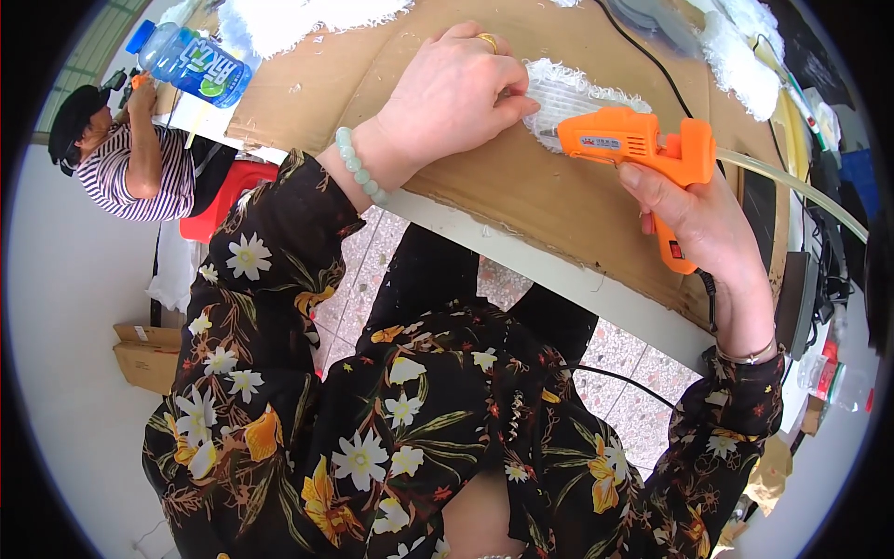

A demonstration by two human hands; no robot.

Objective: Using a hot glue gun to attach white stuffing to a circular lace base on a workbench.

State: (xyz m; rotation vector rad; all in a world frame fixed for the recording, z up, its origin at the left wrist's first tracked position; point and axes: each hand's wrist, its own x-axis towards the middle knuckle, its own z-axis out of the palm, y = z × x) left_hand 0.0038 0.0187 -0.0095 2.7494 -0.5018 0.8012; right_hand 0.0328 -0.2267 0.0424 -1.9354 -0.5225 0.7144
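One bare left hand [456, 88] touches the left end of a white, ribbed, fringe-edged piece [579, 90] on brown cardboard [335, 84], presumably steadying it; whether it pinches, I cannot tell. An orange plastic glue gun [624, 138], nozzle tip indistinct, is gripped by the right hand [697, 221], apparently for aiming; its translucent stick [796, 183] fades out rightward.

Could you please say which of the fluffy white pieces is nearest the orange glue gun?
The ribbed, fringe-edged piece between the left hand and the orange glue gun; the other fluffy pieces lie farther off, at upper left and upper right.
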